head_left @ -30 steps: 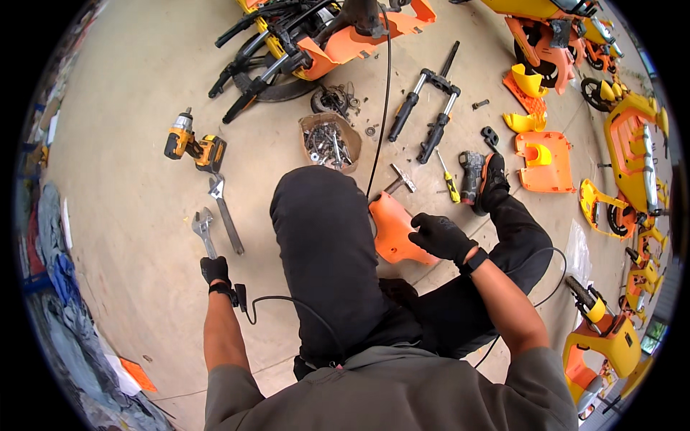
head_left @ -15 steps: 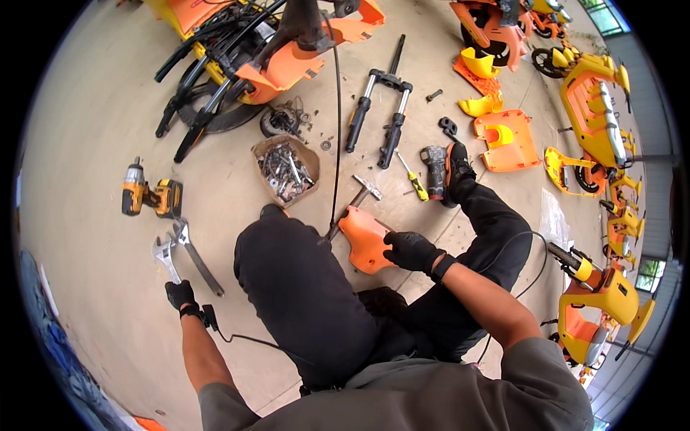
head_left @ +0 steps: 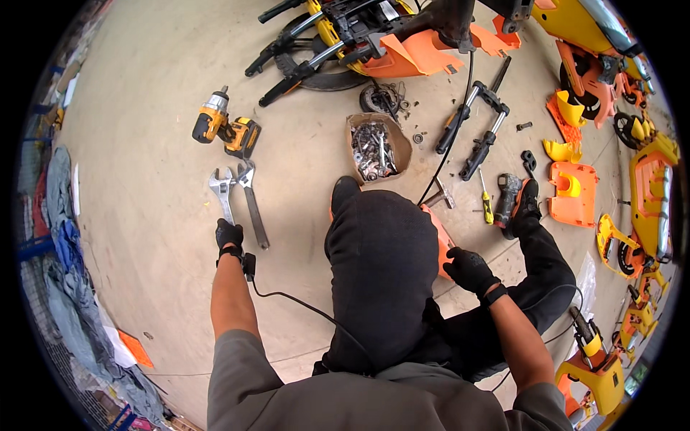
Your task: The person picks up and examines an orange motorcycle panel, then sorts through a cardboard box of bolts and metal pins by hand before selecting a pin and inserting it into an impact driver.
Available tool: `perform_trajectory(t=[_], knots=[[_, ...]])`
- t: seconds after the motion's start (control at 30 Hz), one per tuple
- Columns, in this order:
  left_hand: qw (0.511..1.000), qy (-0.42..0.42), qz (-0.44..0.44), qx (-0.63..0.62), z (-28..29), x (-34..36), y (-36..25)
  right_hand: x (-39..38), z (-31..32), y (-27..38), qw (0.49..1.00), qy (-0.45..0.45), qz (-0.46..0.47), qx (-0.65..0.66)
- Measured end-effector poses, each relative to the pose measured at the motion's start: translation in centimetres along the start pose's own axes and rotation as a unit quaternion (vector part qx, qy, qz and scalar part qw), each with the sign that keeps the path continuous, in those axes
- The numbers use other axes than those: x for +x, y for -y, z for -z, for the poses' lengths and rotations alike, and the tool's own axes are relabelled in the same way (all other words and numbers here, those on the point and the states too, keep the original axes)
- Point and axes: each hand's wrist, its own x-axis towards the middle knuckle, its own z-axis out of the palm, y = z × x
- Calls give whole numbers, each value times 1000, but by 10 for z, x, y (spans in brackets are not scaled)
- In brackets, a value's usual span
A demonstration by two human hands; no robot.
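My left hand (head_left: 229,234), in a black glove, is closed round the handle end of a silver adjustable wrench (head_left: 222,189) on the floor. Close beside that wrench lies a second adjustable wrench (head_left: 251,205) with a darker handle. My right hand (head_left: 471,271), gloved too, has its curled fingers at the edge of an orange plastic cover (head_left: 443,244), seemingly gripping it. My left knee hides much of this cover. Just beyond it lies a hammer (head_left: 445,194), partly hidden.
A yellow-black cordless impact wrench (head_left: 224,126) lies far left. Past my knees are a cardboard box (head_left: 402,154) of metal parts, a front fork (head_left: 481,136), a screwdriver (head_left: 486,205) and a partly dismantled scooter (head_left: 402,57). Orange panels (head_left: 575,194) and scooters (head_left: 650,194) line the right.
The view has swung left, so everything sits further right in it. My left hand stays on the wrench handle, my right hand at the orange cover's edge.
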Motion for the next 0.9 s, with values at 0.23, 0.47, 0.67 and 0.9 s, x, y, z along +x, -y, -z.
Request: perform_trajectory(t=[0.23,0.47,0.67,0.9], knots=[[998,-52,-30,16,-17,12,27,2,-6,-19,1000,-12,12,9],[997,-68,12,17,-3,12,27,1,0,-10,999,21,-35,-26],[997,-80,1,16,-15,10,28,0,-1,-8,999,16,-29,-24],[996,-63,38,45,-19,7,26,3,4,-6,997,33,-72,-10]])
